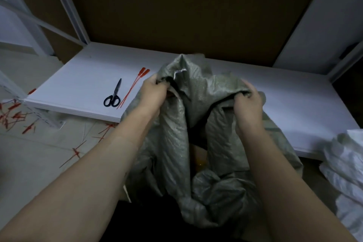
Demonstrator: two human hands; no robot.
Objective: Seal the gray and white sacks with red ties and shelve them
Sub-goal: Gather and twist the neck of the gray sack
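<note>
In the head view, a gray woven plastic sack stands crumpled in front of the person, its upper part leaning against the front edge of a low white shelf board. The left hand has its fingers curled over the left side of the sack's rim, the grip closed tight on a bunched fold of the fabric. The right hand does the same on the right side of the rim, knuckles up, its grip narrow and full of gathered material. Between the two hands the mouth of the sack gapes as a dark slit, and something orange-brown shows deep inside; what it is cannot be told. On the shelf board, just left of the left hand, lie two long red plastic ties side by side, with black-handled scissors beside them, blades closed and pointing away from the person. More loose red ties are scattered on the pale tiled floor to the left. A crumpled white woven sack lies at the right edge, partly against the shelf board's corner. A brown back panel rises behind the shelf.
</note>
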